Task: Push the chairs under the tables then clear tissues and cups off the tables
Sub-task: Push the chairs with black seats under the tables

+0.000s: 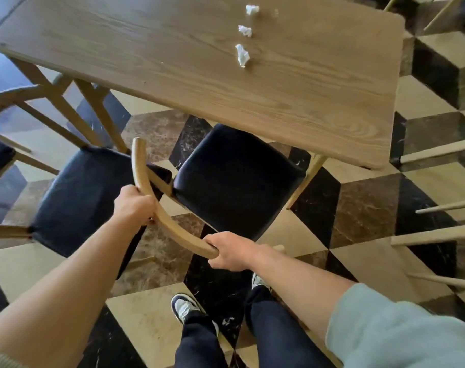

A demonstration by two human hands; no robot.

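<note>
The curved wooden backrest (157,208) of a chair (234,181) is gripped by both hands: the left hand (134,205) is clamped around its left part, the right hand (231,251) around its right end. The black seat is partly tucked under the near edge of the wooden surface (173,62). 3 crumpled tissues (242,55) are spread in a line on that surface's far right. A 2nd black-seated chair (85,197) is seen just left.

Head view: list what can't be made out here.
- Far edge of the table: cut off by the top of the frame, so cups there can't be ruled out.
- Front of the chair seat: hidden under the tabletop.
- Backrest under the left hand and right hand: covered by the fingers.
- Second chair: partly behind the left forearm.
- Tissues: too small to tell if used.
</note>
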